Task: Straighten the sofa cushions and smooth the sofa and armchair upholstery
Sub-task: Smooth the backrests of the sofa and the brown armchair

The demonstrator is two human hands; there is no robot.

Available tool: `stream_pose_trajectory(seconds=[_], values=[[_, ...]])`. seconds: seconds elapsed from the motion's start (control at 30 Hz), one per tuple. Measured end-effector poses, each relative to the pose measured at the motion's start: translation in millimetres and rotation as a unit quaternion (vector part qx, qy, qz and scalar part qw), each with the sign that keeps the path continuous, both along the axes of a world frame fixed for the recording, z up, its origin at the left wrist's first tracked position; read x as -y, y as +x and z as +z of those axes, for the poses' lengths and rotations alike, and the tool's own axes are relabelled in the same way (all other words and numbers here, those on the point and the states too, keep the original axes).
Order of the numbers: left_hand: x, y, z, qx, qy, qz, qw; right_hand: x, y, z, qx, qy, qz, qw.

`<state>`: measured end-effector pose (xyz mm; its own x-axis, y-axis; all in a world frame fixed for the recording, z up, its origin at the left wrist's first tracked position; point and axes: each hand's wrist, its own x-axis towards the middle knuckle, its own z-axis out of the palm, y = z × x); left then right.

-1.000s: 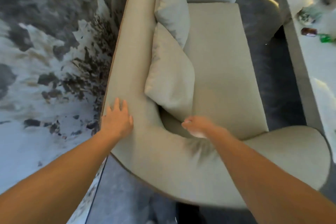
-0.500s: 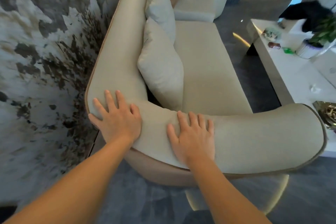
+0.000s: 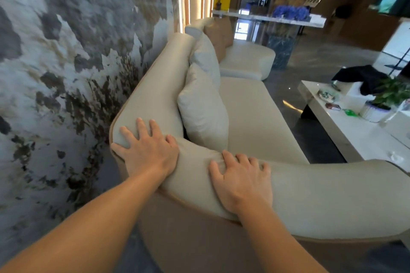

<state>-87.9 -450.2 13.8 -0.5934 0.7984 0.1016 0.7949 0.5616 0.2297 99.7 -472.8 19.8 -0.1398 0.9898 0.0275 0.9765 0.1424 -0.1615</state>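
A cream sofa (image 3: 255, 108) runs away from me along the wall, and its curved armrest (image 3: 321, 195) crosses the lower frame. My left hand (image 3: 148, 148) lies flat, fingers spread, on the corner where backrest and armrest meet. My right hand (image 3: 241, 179) presses palm-down on the armrest top, fingers apart, bunching the fabric slightly at the fingertips. Neither hand holds anything. Two cream cushions, the near one (image 3: 203, 108) and the far one (image 3: 205, 56), lean upright against the backrest. A tan cushion (image 3: 219, 35) stands further back by a rounded cream seat (image 3: 246, 60).
A marbled wall (image 3: 66, 62) sits close behind the sofa on the left. A white coffee table (image 3: 355, 131) at right carries a potted plant (image 3: 386, 97), black cloth (image 3: 359, 77) and small items. Dark glossy floor lies between sofa and table. A counter with blue flowers (image 3: 290, 12) stands behind.
My view has lifted from looking down on the seat to looking along the sofa. My right hand came up from the seat corner onto the armrest; both hands now press flat.
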Motion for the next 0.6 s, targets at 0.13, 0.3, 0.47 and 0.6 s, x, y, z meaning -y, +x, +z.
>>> stream_pose_trajectory(seconds=[0.13,0.3,0.47,0.6], values=[[-26,-13,-1,0.005,0.009,-0.005,1.000,-26,-13,-1,0.000,0.001,-0.003,1.000],[-66,-34,0,0.016,0.019,-0.017,1.000,-64,-34,0,0.008,-0.003,-0.013,1.000],[-108,-60,-2,0.022,0.016,-0.028,0.999,-102,-61,-1,0.015,0.001,-0.032,0.999],[-136,-85,-4,0.018,0.022,-0.039,0.999,-126,-87,0,0.008,0.007,-0.046,0.999]])
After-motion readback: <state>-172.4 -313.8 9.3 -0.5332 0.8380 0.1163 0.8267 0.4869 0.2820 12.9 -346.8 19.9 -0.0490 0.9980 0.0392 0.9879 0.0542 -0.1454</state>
